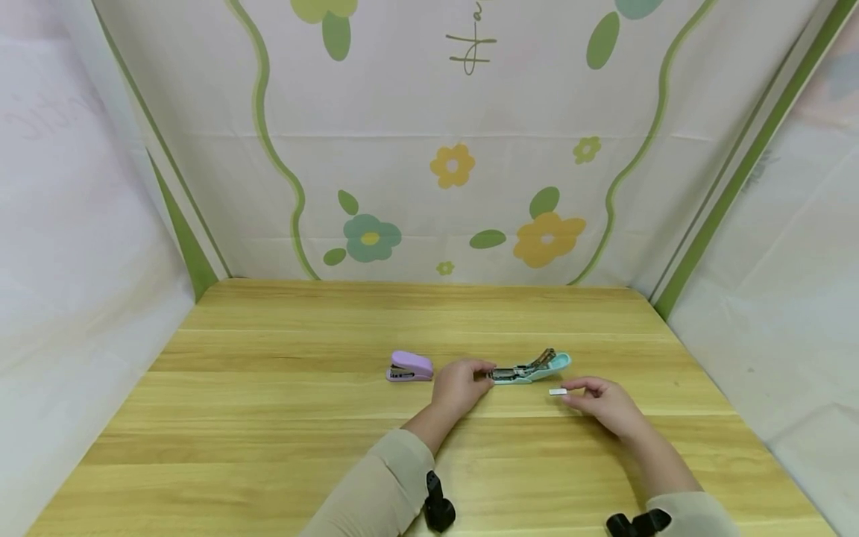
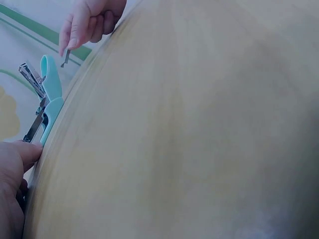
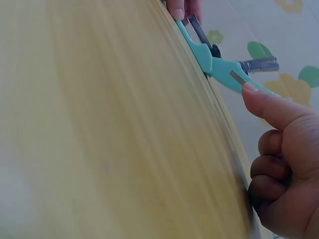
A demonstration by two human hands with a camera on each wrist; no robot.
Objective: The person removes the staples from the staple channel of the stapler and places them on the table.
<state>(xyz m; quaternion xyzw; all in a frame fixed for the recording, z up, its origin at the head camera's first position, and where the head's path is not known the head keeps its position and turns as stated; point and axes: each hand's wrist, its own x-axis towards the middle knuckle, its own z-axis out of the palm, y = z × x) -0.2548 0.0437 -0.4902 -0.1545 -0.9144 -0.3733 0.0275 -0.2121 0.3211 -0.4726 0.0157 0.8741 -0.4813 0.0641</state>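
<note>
A mint-green stapler [image 1: 556,363] lies on the table, swung wide open, with its top folded back to the right and its metal parts exposed. My left hand [image 1: 458,389] grips the left end of its base between thumb and fingers. To the right, my right hand [image 1: 607,406] pinches a small strip of staples [image 1: 558,391] between thumb and index finger, just in front of the raised top. In the right wrist view the strip [image 3: 238,77] sticks out past the thumb tip and overlaps the stapler [image 3: 227,72]. The other right fingers are curled into the palm.
A small purple stapler [image 1: 412,365] stands closed on the wooden table [image 1: 268,418], just left of my left hand. White curtains with printed flowers [image 1: 550,239] hang behind the table and along both sides.
</note>
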